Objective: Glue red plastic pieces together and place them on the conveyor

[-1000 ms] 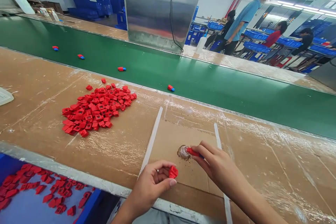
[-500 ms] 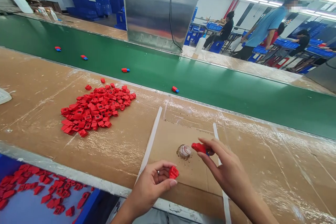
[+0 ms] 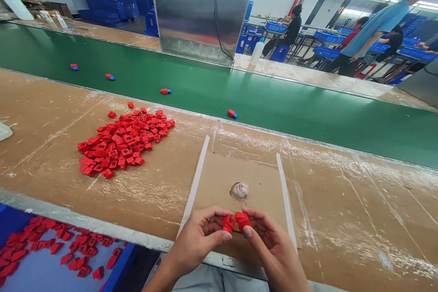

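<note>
Red square cap (image 3: 227, 223) sits pinched between thumb and forefinger of the left hand (image 3: 200, 242), at the near edge of the cardboard mat (image 3: 222, 173), six o'clock in the view; the right hand (image 3: 273, 251) grips a red-and-blue piece (image 3: 242, 219) in closed fingertips, its red end touching the cap; whether one has entered the other cannot be told. A second ago the right hand held that piece out at the small glistening dab (image 3: 240, 190), which lies at twelve o'clock from the hands; since then it has drawn back to the left hand, which has barely moved; so the visit to the dab looks finished and the two parts are at the point of meeting. Loose red caps lie in a heap (image 3: 123, 141) at ten o'clock; more fill a blue bin (image 3: 41, 273) at eight o'clock; joined red-and-blue pieces (image 3: 232, 113) ride the green belt (image 3: 273, 105) beyond, at twelve; other people (image 3: 376, 23) work at benches at two o'clock.
</note>
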{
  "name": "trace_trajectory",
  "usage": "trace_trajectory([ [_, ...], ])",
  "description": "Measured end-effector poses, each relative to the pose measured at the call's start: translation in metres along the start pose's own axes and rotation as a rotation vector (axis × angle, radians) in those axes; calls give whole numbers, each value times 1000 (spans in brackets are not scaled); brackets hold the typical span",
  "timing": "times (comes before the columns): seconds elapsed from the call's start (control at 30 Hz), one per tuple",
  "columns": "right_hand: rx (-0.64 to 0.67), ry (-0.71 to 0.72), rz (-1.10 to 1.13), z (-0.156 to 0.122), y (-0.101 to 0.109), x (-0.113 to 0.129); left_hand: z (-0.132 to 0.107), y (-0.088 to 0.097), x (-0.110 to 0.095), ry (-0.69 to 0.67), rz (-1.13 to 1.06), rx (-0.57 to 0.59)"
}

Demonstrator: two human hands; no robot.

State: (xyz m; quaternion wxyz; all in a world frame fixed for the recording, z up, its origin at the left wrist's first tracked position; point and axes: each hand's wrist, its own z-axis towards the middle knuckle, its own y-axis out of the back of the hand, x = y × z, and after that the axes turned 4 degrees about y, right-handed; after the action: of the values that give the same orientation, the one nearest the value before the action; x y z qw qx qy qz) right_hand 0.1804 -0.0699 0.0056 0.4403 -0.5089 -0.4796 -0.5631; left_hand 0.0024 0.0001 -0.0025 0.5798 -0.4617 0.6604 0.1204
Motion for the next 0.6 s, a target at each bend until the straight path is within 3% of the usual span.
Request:
trace_trajectory([
  [0.43, 35, -34, -68, -5, -4, -6, -1, -3, -5, 0, 14, 10],
  [0.6, 22, 14, -86, -7, -4, -13, -1, -2, -2, -21, 64, -3],
])
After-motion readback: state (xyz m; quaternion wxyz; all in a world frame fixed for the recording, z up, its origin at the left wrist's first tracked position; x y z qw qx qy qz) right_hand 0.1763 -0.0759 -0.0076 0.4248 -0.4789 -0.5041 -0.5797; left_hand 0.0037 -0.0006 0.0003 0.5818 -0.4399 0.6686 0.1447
